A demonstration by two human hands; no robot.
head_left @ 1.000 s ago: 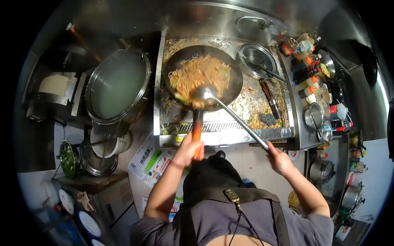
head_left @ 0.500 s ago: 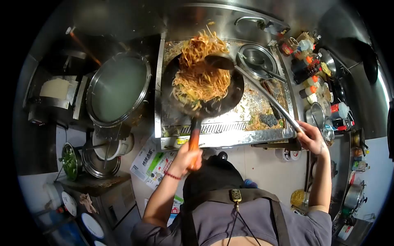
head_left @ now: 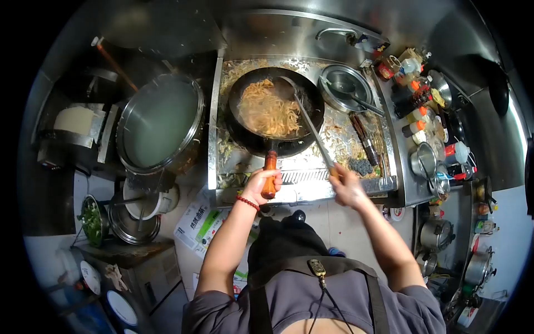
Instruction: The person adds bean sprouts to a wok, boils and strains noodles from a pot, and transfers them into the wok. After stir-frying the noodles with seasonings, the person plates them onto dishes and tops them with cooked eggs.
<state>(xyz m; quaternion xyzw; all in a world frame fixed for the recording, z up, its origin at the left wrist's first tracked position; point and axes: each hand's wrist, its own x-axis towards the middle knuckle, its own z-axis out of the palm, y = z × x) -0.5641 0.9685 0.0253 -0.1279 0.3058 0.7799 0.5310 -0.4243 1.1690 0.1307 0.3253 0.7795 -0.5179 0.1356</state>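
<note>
Noodles (head_left: 270, 111) lie in a dark wok (head_left: 312, 106) over the stove top, with some steam around them. My left hand (head_left: 260, 186) is closed round the wok's wooden handle (head_left: 270, 167), a red bead bracelet at the wrist. The long ladle (head_left: 312, 131) is in my right hand (head_left: 348, 186), which grips the wooden end of its shaft. The ladle's bowl rests inside the wok, at the far right of the noodles. Both hands are near the stove's front edge.
Left of the stove stands a large pot (head_left: 161, 122) of cloudy liquid. A metal basin (head_left: 364, 83) with another ladle sits at the back right, a brush (head_left: 364, 139) in front of it. Bottles (head_left: 414, 114) and bowls line the right shelf. A faucet (head_left: 336, 30) is behind.
The noodles that were tossed in the air are down in the wok. My right hand has moved left and inward, bringing the ladle into the wok. My left hand has moved slightly up.
</note>
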